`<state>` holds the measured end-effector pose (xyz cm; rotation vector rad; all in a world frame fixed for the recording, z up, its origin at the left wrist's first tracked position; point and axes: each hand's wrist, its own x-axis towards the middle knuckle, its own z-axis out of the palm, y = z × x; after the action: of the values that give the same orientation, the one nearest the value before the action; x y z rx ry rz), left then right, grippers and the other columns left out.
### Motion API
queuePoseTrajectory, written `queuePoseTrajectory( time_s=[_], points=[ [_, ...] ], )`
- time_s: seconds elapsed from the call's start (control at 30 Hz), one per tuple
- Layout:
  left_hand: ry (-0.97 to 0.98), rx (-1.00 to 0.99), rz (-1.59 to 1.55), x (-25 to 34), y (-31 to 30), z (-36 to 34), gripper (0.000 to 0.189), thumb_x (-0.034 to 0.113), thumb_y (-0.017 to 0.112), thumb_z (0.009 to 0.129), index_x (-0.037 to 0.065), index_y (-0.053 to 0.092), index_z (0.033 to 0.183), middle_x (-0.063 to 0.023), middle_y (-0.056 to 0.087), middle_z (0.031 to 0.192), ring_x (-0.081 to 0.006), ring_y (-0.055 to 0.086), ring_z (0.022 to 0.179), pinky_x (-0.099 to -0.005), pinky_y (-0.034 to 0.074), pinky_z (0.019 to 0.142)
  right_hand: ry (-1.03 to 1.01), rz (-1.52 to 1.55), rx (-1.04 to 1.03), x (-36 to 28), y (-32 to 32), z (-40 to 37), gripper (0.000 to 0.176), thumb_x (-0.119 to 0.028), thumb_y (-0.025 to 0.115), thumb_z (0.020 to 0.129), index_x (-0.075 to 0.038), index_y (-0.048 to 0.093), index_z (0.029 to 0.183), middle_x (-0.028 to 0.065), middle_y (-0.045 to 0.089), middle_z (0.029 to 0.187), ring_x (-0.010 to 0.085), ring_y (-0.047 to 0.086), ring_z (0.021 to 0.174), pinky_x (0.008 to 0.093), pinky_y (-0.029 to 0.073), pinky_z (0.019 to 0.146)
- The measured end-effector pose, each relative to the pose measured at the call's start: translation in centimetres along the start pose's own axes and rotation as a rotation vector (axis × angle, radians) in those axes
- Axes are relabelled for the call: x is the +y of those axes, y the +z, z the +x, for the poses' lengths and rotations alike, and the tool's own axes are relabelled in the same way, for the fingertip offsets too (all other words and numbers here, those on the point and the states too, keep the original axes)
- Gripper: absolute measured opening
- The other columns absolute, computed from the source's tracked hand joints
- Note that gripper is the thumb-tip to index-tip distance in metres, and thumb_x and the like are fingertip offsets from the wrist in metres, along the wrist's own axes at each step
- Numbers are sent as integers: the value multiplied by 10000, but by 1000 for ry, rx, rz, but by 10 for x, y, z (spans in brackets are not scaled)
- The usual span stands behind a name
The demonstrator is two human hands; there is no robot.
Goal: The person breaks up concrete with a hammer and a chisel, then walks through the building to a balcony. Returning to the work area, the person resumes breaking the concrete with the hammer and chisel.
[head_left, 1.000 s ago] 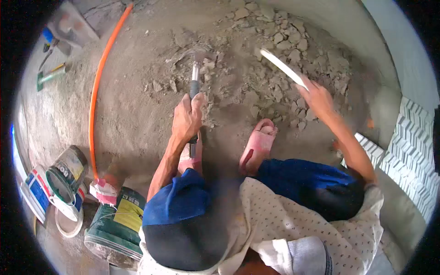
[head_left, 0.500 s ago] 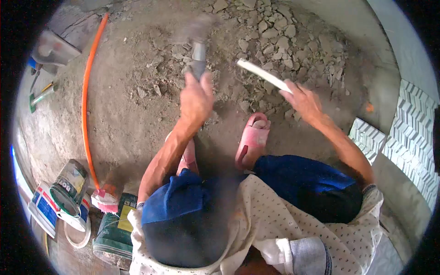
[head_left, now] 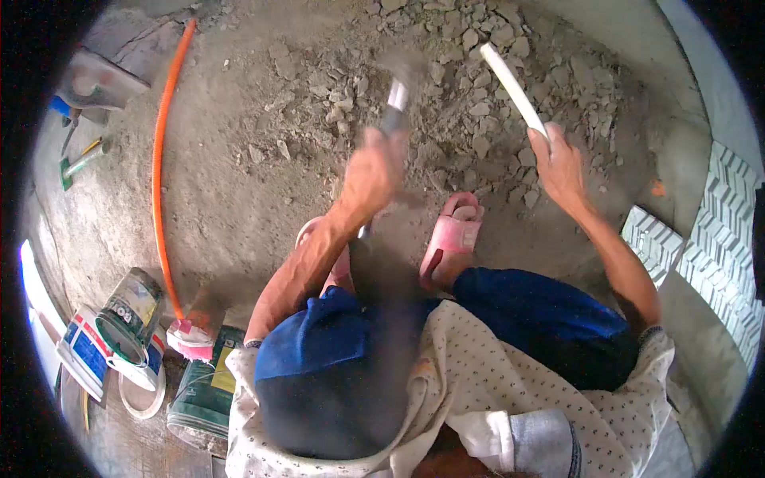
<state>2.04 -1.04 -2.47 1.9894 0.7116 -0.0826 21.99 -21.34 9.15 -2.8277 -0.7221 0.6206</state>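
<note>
My left hand (head_left: 373, 171) is closed round the dark grip of a hammer (head_left: 398, 94), whose silver neck points away from me over the broken ground. The hammer's head is smeared by motion. My right hand (head_left: 561, 166) is wrapped round the near end of a long whitish bar (head_left: 512, 88). The bar slants up and to the left, and its far tip overlaps the loose grey chips (head_left: 482, 107) in this view. A gap separates the two tools. Below my hands are my feet in pink sandals (head_left: 453, 239).
An orange hose (head_left: 159, 151) runs down the left side. Paint buckets (head_left: 127, 315) and a green container (head_left: 199, 406) stand at lower left. A trowel (head_left: 100, 84) and a green-headed tool (head_left: 80, 163) lie farther up. Patterned tiles (head_left: 653, 239) are on the right.
My left hand has moved right with the hammer. My right hand has gone up and right, and the bar now points more steeply away from me. The whole view has shifted slightly.
</note>
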Motion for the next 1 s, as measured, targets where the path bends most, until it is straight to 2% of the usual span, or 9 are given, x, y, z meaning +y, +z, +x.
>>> queuePoseTrajectory(
  time_s=[0.1, 0.23, 0.37, 0.47, 0.5, 0.57, 0.7, 0.8, 1.0],
  points=[
    [242, -265, -32, 1, 6, -3, 408, 387, 442, 946, -18, 491, 938, -298, 586, 747, -483, 582, 773, -515, 453, 624, 37, 67, 13, -7, -1, 3, 354, -381, 468, 950, -30, 495, 978, 166, 519, 638, 323, 556, 608, 417, 411, 573],
    [-97, -78, -51, 54, -37, 7, 425, 400, 422, 955, -20, 482, 964, -280, 583, 706, -488, 579, 700, -522, 437, 582, 65, 147, -6, 3, 3, 1, 367, -387, 487, 944, -21, 491, 969, 161, 543, 641, 307, 578, 582, 425, 425, 558],
    [-174, 151, -223, 60, -38, 12, 416, 403, 434, 951, -10, 462, 911, -278, 577, 673, -493, 579, 680, -522, 442, 569, 171, 258, -144, 6, 3, -9, 386, -405, 487, 945, -21, 497, 984, 144, 548, 672, 242, 554, 590, 392, 420, 558],
    [23, -158, 7, 11, 5, -4, 451, 410, 447, 940, -32, 500, 1010, -282, 588, 703, -467, 604, 708, -512, 459, 620, 57, 265, -87, 9, 14, -8, 396, -411, 482, 944, -34, 540, 1052, 166, 545, 650, 268, 563, 587, 398, 420, 555],
    [122, -292, 76, 13, 1, -9, 465, 417, 449, 936, -35, 513, 1023, -283, 593, 717, -462, 609, 717, -507, 464, 636, 37, 237, -103, 7, 14, -8, 374, -401, 474, 951, -32, 522, 994, 122, 499, 642, 225, 526, 571, 380, 408, 542],
    [33, -289, 90, 19, -10, -13, 488, 435, 452, 927, -36, 543, 1014, -284, 600, 741, -462, 610, 746, -502, 466, 657, 0, 185, -131, 4, 14, -9, 364, -382, 459, 964, -30, 486, 877, 35, 407, 627, 139, 452, 541, 343, 384, 517],
    [-248, -220, -111, -8, -20, -9, 421, 408, 507, 899, -8, 541, 952, -294, 597, 804, -465, 590, 831, -526, 451, 724, -66, 7, -196, 7, 20, -22, 340, -354, 506, 942, -17, 519, 903, 192, 523, 656, 355, 512, 587, 420, 399, 567],
    [-219, -93, -128, -1, -43, -10, 457, 419, 478, 921, -36, 528, 914, -232, 602, 706, -402, 617, 699, -478, 466, 639, -143, -133, -189, 16, 21, -21, 347, -376, 526, 917, -35, 561, 974, 243, 608, 733, 454, 582, 708, 521, 453, 597],
    [-68, 221, -441, 63, -99, -12, 399, 373, 484, 941, -23, 475, 887, -116, 558, 591, -252, 565, 538, -391, 441, 511, -208, -185, -184, 0, 10, -14, 339, -359, 546, 907, -40, 556, 1023, 237, 590, 629, 448, 597, 628, 504, 478, 526]
  ],
)
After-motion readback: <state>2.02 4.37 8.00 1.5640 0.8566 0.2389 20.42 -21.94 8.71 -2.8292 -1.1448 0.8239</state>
